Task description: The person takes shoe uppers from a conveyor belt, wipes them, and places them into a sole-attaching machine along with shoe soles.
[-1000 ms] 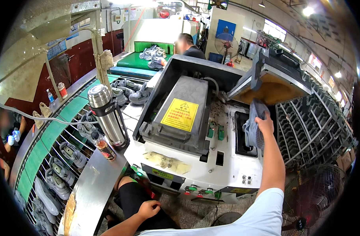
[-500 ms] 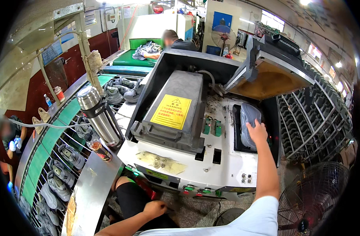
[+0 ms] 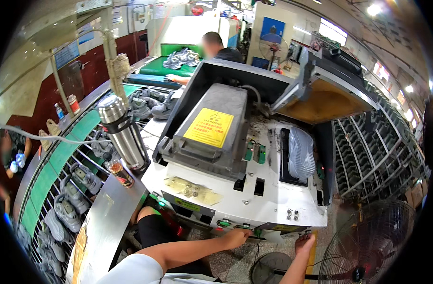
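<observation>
A grey shoe (image 3: 301, 154) lies sole up in the black tray (image 3: 286, 165) at the right of the white machine (image 3: 268, 199). The raised lid (image 3: 323, 97) tilts above and behind it. Both my hands are down at the machine's front edge, away from the shoe. My left hand (image 3: 238, 238) is closed beside the green and red buttons (image 3: 223, 224) on the front panel; its fingertips are hidden. At the front right corner my right hand (image 3: 305, 243) is curled closed, thumb side up against the panel edge. What either hand grips or presses cannot be made out.
A grey cover (image 3: 207, 128) with a yellow label fills the machine's left side. To the left stand a steel thermos (image 3: 124, 135), a bottle (image 3: 119, 173) and a roller conveyor with several shoes (image 3: 67, 212). A floor fan (image 3: 368, 246) and shoe racks (image 3: 377, 146) flank the right. Another person (image 3: 219, 47) works behind.
My right hand has let go of the shoe and come down to the front right corner. My left hand has moved right from my thigh to the front panel. The shoe stays in the tray.
</observation>
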Tool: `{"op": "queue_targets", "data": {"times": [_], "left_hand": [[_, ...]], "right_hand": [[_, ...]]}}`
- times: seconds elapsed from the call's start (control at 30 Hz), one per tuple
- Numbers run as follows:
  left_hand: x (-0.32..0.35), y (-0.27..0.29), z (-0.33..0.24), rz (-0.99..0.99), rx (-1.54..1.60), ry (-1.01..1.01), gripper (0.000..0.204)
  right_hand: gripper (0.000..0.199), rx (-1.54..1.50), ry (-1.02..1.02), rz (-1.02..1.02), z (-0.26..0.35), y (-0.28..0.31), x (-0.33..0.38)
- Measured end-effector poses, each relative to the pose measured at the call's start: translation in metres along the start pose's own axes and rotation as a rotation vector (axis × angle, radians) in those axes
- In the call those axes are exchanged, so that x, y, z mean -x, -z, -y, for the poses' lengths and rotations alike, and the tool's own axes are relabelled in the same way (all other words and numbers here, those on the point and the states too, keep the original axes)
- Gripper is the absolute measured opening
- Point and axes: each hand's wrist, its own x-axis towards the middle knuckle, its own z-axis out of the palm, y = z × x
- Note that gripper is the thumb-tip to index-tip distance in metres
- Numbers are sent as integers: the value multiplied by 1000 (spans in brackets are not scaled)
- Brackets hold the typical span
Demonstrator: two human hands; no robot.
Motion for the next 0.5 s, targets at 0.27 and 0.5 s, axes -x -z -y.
{"op": "queue_targets", "data": {"times": [0.27,0.5], "left_hand": [[154,21,106,-477,601,67,19],[329,168,-164,-511,24,-567,21]], "right_hand": [[17,1083,804,660,-152,-49,136],[18,646,1200,1244,-208,-222,269]]}}
